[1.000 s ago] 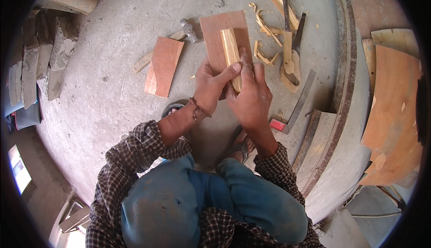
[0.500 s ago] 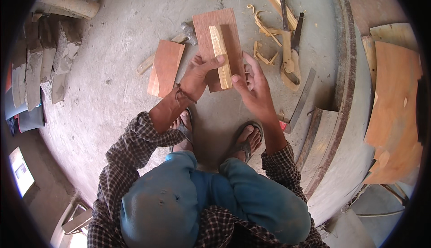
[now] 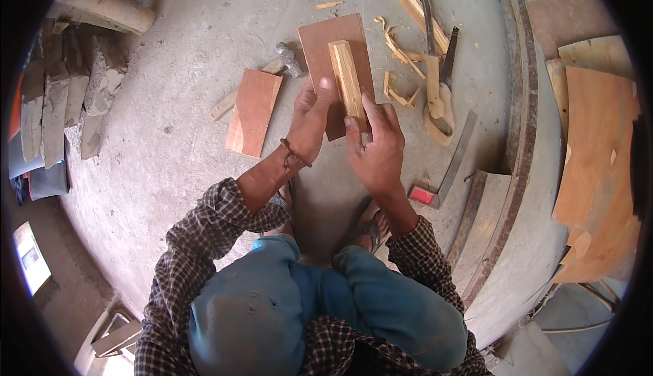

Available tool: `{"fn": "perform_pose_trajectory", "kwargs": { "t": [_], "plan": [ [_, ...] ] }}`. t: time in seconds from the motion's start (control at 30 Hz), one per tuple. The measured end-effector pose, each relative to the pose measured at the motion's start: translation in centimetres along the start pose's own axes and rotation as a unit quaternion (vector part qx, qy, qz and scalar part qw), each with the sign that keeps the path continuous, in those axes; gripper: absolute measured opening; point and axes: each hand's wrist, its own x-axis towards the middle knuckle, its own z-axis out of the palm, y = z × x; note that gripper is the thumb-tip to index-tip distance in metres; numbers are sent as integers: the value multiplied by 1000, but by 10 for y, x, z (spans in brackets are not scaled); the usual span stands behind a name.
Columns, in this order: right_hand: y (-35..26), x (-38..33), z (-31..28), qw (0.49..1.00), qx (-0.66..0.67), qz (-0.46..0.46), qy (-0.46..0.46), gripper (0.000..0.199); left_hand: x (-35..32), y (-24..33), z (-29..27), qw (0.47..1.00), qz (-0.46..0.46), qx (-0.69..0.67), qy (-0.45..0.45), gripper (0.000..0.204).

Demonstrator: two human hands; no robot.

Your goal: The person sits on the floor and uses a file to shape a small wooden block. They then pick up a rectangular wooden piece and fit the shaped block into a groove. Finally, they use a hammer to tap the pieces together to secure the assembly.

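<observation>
Mostly hidden behind the board (image 3: 318,59), the fingers of the left hand (image 3: 308,123) clamp its left edge against the thumb; thumb and forefinger of the right hand (image 3: 378,148) pinch the lower end of the block (image 3: 347,76) over its face. Open floor (image 3: 163,178) spreads leftward, where a panel (image 3: 254,114) partly covers the hammer (image 3: 290,61).

Smooth, matt wooden board (image 3: 320,56), grainy wooden block (image 3: 347,80) (rough-looking), rough concrete floor (image 3: 149,185).
</observation>
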Motion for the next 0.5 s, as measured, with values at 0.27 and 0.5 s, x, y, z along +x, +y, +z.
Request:
{"fn": "perform_pose_trajectory", "kwargs": {
  "t": [0.27,0.5],
  "plan": [
    [-3,5,-4,1000,27,-5,12,45,7,-7,-7,991,67,117,-20,37],
    [5,13,-8,997,71,9,-8,44,10,4,-1,989,74,124,-41,35]
  ]
}}
